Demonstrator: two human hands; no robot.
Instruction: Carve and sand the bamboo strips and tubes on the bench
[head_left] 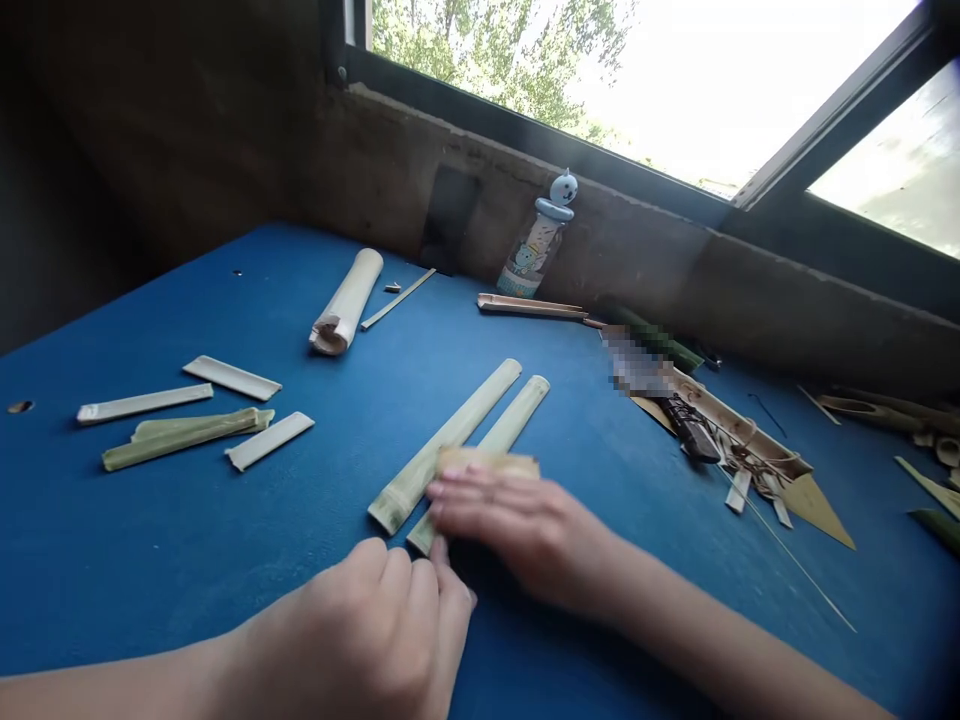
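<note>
On the blue table (187, 540), the left hand (382, 615), fingers curled with their hold hidden, should anchor, and the right hand (517, 520) rub evenly along, the part-covered bamboo slat (516, 415) well in from the far edge, right fingers closed over the tan sandpaper-like sheet (491, 463).

no readable text, no numbers, no brands; bottle (531, 258) print illegible
</note>
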